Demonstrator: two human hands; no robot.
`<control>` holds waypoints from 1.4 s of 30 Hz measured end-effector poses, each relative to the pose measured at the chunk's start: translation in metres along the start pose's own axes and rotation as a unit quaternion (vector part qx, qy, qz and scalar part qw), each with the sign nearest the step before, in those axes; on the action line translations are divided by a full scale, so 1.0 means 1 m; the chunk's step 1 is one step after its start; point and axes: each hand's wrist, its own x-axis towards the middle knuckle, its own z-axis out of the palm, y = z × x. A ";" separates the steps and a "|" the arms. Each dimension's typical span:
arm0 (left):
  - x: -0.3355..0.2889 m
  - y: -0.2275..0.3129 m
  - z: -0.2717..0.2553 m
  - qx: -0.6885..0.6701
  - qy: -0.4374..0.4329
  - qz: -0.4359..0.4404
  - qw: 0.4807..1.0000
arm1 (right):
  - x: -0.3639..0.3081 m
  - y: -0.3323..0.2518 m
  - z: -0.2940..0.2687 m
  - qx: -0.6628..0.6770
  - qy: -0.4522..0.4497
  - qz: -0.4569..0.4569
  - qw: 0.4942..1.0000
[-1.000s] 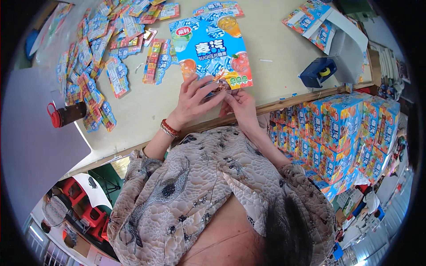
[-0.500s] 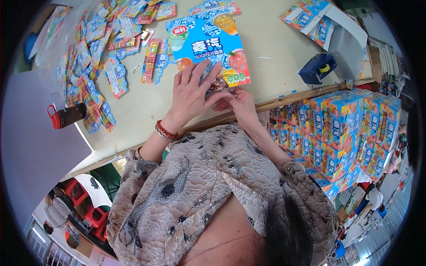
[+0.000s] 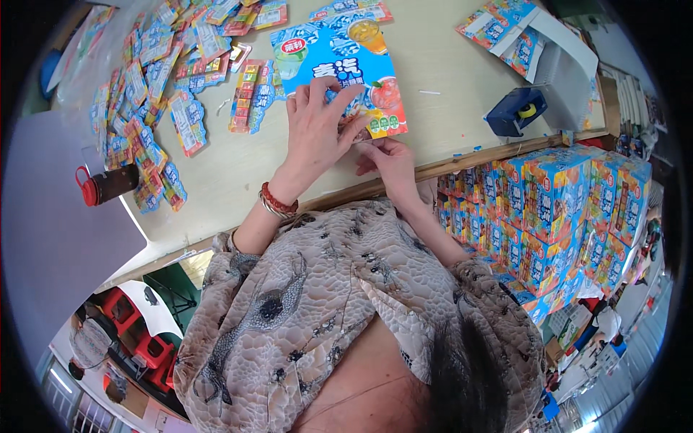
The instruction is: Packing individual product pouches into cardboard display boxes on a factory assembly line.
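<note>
A large blue printed card or flat package (image 3: 339, 68) with pictures of drinks lies on the pale table (image 3: 447, 94). My left hand (image 3: 315, 133) lies flat on its lower half, fingers spread, pressing it down. My right hand (image 3: 390, 160) is at the card's lower right corner by the table's front edge, with its fingertips pinched at the card's edge; what they pinch is too small to tell. A red bead bracelet and a metal bangle (image 3: 277, 204) sit on my left wrist.
Many small colourful sachets (image 3: 155, 94) are scattered over the left of the table. A dark bottle with a red cap (image 3: 108, 185) lies near the left edge. A blue tape dispenser (image 3: 514, 113) and an open white carton (image 3: 556, 54) stand at right. Stacked colourful boxes (image 3: 556, 209) stand beside the table.
My left hand has slid forward onto the blue card and flattened on it. The right hand stays at the card's lower corner. The view has shifted slightly.
</note>
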 end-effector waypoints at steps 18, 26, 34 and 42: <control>-0.005 -0.008 0.008 -0.005 0.041 0.015 0.999 | 0.004 -0.028 -0.023 -0.488 0.136 -0.107 0.855; -0.017 -0.005 -0.005 0.009 0.035 0.121 0.992 | -0.009 -0.041 -0.001 -0.563 0.234 -0.334 0.719; -0.006 0.014 0.000 -0.007 0.047 -0.003 0.999 | 0.026 -0.019 -0.027 -0.371 0.081 -0.220 0.899; -0.010 -0.028 0.011 -0.217 0.085 -0.039 0.972 | 0.017 -0.051 -0.061 -0.299 -0.122 -0.185 0.928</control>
